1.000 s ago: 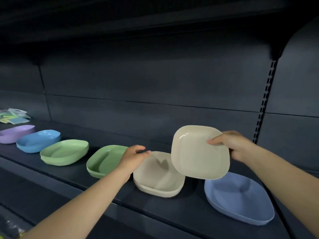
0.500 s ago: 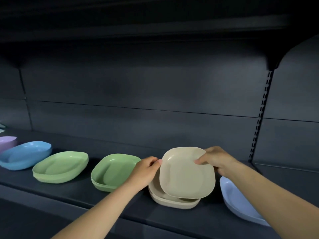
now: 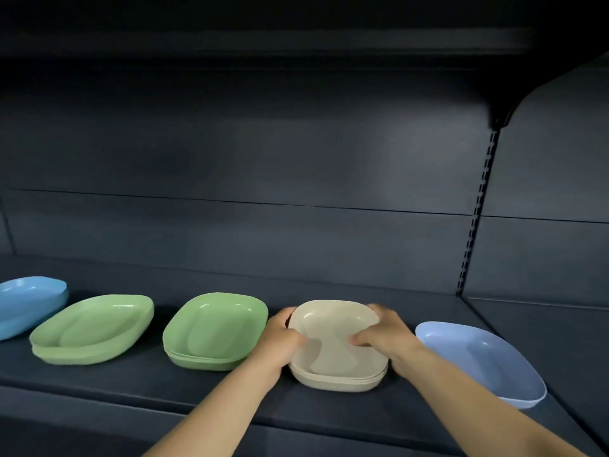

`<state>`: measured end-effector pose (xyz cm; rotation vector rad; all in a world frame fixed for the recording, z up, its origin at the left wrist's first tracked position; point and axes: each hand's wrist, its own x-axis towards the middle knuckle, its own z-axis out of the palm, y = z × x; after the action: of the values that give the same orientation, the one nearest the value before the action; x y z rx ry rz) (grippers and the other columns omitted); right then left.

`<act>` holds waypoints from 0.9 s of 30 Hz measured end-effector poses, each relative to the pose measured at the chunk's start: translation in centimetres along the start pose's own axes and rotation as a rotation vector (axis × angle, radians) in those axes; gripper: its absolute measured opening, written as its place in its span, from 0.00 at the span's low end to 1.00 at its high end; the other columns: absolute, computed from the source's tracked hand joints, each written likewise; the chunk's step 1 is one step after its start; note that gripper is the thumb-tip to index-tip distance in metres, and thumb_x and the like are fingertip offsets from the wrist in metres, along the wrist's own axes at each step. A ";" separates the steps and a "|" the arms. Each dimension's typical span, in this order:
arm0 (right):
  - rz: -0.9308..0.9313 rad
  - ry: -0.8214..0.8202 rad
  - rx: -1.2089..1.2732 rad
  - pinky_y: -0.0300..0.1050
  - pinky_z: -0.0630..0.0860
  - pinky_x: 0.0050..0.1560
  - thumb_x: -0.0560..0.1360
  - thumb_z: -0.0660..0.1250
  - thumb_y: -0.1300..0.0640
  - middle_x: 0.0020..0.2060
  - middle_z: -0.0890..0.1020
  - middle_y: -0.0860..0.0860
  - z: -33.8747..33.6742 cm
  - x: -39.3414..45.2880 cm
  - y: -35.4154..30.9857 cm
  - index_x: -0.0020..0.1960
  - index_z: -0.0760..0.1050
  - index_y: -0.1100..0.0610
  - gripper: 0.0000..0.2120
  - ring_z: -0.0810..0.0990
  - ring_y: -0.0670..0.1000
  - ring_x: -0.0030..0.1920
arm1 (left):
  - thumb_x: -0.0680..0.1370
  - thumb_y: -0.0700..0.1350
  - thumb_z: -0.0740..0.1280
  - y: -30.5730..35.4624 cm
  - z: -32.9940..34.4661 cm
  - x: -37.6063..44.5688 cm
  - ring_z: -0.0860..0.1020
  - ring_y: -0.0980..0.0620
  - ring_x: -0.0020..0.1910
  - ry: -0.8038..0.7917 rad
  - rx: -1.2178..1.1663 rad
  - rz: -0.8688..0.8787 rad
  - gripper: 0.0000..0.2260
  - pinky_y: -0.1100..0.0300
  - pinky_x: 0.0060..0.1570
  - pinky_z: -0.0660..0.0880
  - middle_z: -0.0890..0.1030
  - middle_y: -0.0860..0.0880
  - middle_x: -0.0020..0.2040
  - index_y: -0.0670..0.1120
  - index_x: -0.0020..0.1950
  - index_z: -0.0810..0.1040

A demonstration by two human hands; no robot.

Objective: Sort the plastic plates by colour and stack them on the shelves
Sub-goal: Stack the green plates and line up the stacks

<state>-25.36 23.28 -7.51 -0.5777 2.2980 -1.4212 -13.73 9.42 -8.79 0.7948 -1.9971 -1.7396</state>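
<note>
Having come down from its tilt a second ago, the beige plate now nests on the beige stack, left hand and right hand curled over its rims, so beige looks sorted.

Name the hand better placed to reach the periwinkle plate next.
Probably the right hand. It grips the right edge of the beige stack, right beside the periwinkle plate; the left hand would have to cross over the stack.

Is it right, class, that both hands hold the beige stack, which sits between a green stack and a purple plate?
Not quite. The head view shows both hands, left hand and right hand, on the beige stack, with the green stack beside it, but the other neighbour is a pale blue plate.
</note>
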 end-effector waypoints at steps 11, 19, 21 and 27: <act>0.072 -0.005 0.065 0.48 0.77 0.51 0.68 0.71 0.70 0.49 0.83 0.56 0.0 -0.1 0.1 0.55 0.76 0.56 0.19 0.81 0.57 0.51 | 0.72 0.27 0.57 -0.1 -0.3 0.3 0.73 0.50 0.60 -0.037 0.027 0.035 0.32 0.61 0.52 0.70 0.75 0.51 0.64 0.54 0.71 0.68; -0.040 0.087 0.012 0.44 0.72 0.60 0.69 0.75 0.57 0.55 0.80 0.54 -2.6 -2.1 -0.9 0.68 0.67 0.60 0.31 0.78 0.53 0.57 | 0.74 0.33 0.61 2.0 -0.3 0.5 0.72 0.47 0.64 -0.016 0.342 0.091 0.28 0.56 0.62 0.71 0.71 0.47 0.69 0.49 0.72 0.65; -0.083 0.098 0.006 0.41 0.68 0.59 0.71 0.74 0.57 0.59 0.77 0.55 -5.2 -3.8 -1.4 0.70 0.66 0.60 0.31 0.75 0.51 0.58 | 0.75 0.38 0.64 4.0 0.2 0.0 0.70 0.47 0.67 -0.003 0.490 0.152 0.27 0.57 0.63 0.69 0.68 0.47 0.71 0.49 0.73 0.64; -0.332 0.208 -0.646 0.40 0.66 0.61 0.73 0.70 0.53 0.66 0.71 0.52 -15.3 -8.9 -0.3 0.70 0.66 0.54 0.28 0.69 0.52 0.66 | 0.76 0.46 0.66 10.2 5.9 -3.2 0.65 0.48 0.70 -0.126 1.010 0.461 0.24 0.57 0.66 0.65 0.67 0.48 0.69 0.49 0.71 0.65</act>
<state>-25.66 39.30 0.06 -1.0793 2.9448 -0.8573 -16.65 16.76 0.54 0.4009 -2.8422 -0.4689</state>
